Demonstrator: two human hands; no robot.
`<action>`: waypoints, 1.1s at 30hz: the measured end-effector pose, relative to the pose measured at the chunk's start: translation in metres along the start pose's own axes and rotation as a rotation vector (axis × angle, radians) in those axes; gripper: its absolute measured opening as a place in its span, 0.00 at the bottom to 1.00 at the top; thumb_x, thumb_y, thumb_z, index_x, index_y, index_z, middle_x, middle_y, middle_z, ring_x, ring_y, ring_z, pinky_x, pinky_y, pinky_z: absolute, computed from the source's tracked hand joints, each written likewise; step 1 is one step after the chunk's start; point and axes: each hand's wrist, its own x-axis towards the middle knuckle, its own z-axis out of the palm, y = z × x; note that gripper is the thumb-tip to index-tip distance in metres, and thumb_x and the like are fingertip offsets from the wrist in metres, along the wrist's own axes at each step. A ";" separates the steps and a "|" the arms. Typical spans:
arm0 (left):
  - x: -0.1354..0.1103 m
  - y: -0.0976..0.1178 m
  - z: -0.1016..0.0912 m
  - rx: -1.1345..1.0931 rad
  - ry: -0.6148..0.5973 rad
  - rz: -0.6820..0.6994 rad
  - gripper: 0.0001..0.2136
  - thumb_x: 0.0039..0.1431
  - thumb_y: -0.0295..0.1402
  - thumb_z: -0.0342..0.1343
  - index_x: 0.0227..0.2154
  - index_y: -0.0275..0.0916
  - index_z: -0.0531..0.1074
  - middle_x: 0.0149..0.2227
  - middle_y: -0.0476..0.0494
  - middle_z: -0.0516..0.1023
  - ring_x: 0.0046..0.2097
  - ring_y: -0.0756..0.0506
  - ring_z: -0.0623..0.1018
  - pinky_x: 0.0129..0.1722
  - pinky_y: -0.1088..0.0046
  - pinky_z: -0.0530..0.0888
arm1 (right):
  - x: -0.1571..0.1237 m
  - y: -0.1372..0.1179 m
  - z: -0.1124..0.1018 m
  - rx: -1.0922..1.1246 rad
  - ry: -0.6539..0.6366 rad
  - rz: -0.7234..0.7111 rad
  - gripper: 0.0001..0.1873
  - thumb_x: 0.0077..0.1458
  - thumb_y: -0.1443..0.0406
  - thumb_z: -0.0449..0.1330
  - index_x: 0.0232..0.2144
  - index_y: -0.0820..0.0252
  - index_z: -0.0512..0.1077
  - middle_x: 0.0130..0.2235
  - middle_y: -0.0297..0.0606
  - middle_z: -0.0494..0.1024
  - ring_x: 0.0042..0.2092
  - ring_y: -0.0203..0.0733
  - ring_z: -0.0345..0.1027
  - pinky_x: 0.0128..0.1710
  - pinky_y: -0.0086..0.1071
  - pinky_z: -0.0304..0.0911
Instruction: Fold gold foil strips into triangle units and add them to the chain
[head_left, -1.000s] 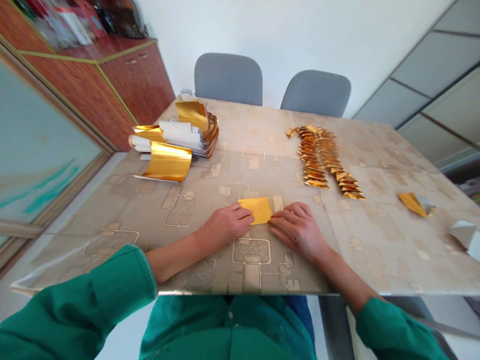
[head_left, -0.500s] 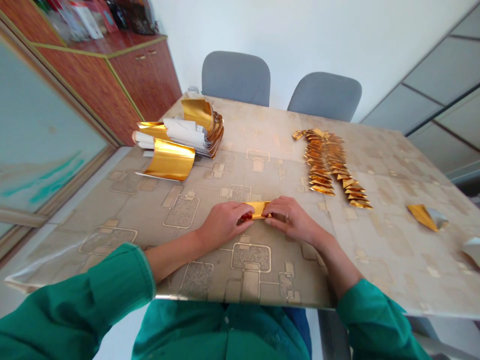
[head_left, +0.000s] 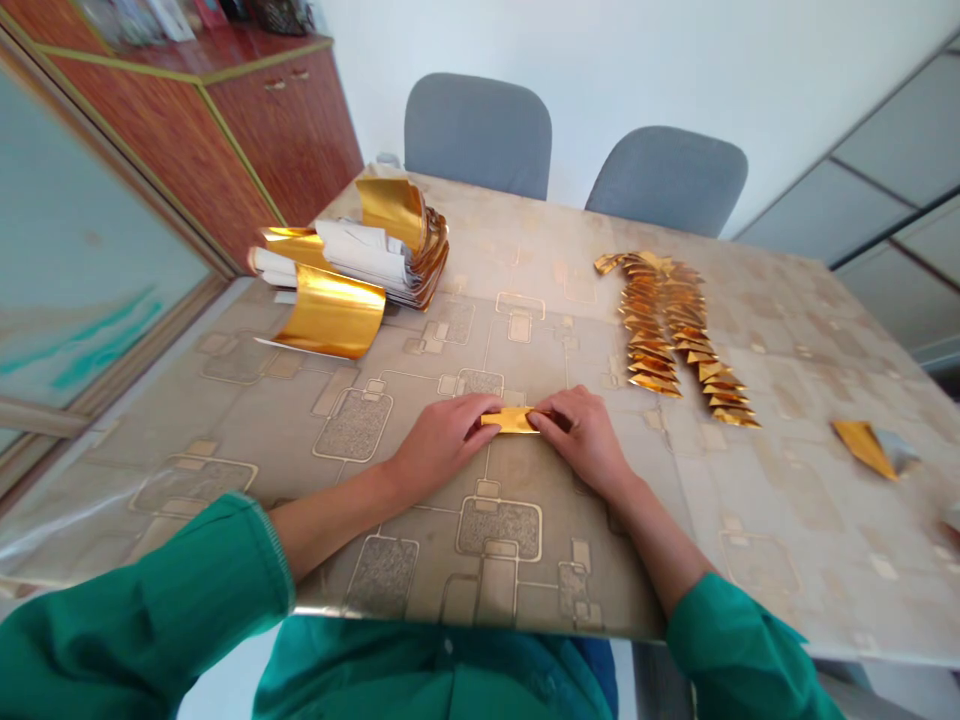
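A narrow folded strip of gold foil paper (head_left: 513, 420) lies between my hands, low over the table in front of me. My left hand (head_left: 448, 440) pinches its left end between thumb and fingers. At the right end, my right hand (head_left: 583, 436) grips it with the thumb along the near edge. My fingers hide both ends of the strip. Ahead to the right, two rows of folded gold paper pieces (head_left: 651, 325) lean one against another. Curled sheets of gold paper (head_left: 336, 312) lie to the left by a white-backed stack (head_left: 367, 255).
A patterned cloth covers the table (head_left: 495, 525). Far right lies a partly folded gold and silver paper (head_left: 871, 447), with a part of a hand or object blurred at the edge. Two grey chairs (head_left: 478, 135) stand beyond, and a reddish wooden cabinet (head_left: 292, 140) is at back left.
My right thumb has moved up onto the strip's near edge, and the strip looks flatter. The view has shifted slightly. At the far right edge, a pale shape has given way to a blurred reddish one.
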 end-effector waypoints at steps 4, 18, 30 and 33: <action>0.000 -0.002 -0.001 0.036 0.023 0.040 0.10 0.66 0.30 0.53 0.49 0.37 0.70 0.45 0.43 0.79 0.44 0.46 0.79 0.46 0.69 0.76 | -0.001 0.000 0.006 -0.061 0.029 0.040 0.08 0.61 0.62 0.62 0.29 0.56 0.75 0.29 0.32 0.77 0.34 0.40 0.64 0.39 0.35 0.53; -0.033 0.025 0.015 0.514 -0.158 0.259 0.36 0.63 0.53 0.54 0.63 0.28 0.59 0.66 0.32 0.62 0.66 0.35 0.61 0.67 0.52 0.51 | -0.002 -0.007 0.008 -0.214 0.075 0.043 0.10 0.61 0.61 0.62 0.28 0.57 0.73 0.28 0.32 0.76 0.36 0.41 0.64 0.42 0.36 0.50; -0.034 0.024 0.015 0.519 -0.188 0.238 0.37 0.63 0.54 0.53 0.64 0.28 0.58 0.67 0.32 0.59 0.67 0.35 0.60 0.66 0.54 0.52 | -0.002 -0.010 0.008 -0.234 0.075 0.091 0.09 0.61 0.62 0.61 0.28 0.57 0.71 0.27 0.32 0.74 0.35 0.41 0.63 0.41 0.35 0.51; -0.033 0.024 0.015 0.516 -0.194 0.231 0.36 0.63 0.54 0.52 0.64 0.29 0.59 0.67 0.33 0.60 0.66 0.35 0.61 0.66 0.54 0.52 | -0.002 -0.011 0.008 -0.258 0.076 0.085 0.09 0.61 0.62 0.61 0.29 0.57 0.71 0.27 0.32 0.74 0.34 0.41 0.63 0.40 0.35 0.50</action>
